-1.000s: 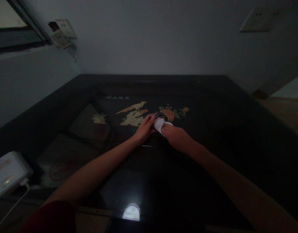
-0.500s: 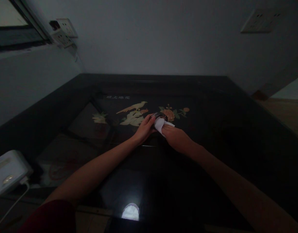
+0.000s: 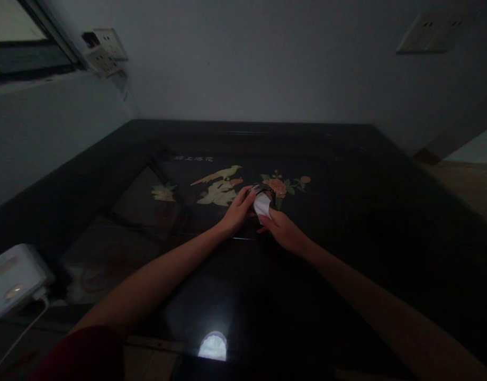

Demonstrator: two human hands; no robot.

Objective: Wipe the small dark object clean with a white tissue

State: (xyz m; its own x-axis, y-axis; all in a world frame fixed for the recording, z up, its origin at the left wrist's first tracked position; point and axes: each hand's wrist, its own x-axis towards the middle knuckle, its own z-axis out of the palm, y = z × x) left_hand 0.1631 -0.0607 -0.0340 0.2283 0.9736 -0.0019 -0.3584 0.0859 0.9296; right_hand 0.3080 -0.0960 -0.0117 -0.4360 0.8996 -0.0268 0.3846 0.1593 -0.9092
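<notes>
Ahead of me I had the pale wall (image 3: pixel 243 69), and up against it the black table (image 3: pixel 291 307). Its bird-and-flower inlay (image 3: pixel 222 173) showed around and beyond the hands. The white box (image 3: pixel 17 278) sat at the left edge, well apart from the hands, which I judged left both forearms room to reach in. The left hand (image 3: pixel 237 212) was curled on the left side of a dark, glossy round thing (image 3: pixel 266 188), seemingly to steady it. The right hand (image 3: pixel 285 230) had its thumb and fingers closed on a white cloth (image 3: pixel 262 206), at the round thing's near side, likely so it could be pressed there. Cloth or paper, I couldn't tell; nor whether the round thing touched the table, though it was between the hands, near the middle.
</notes>
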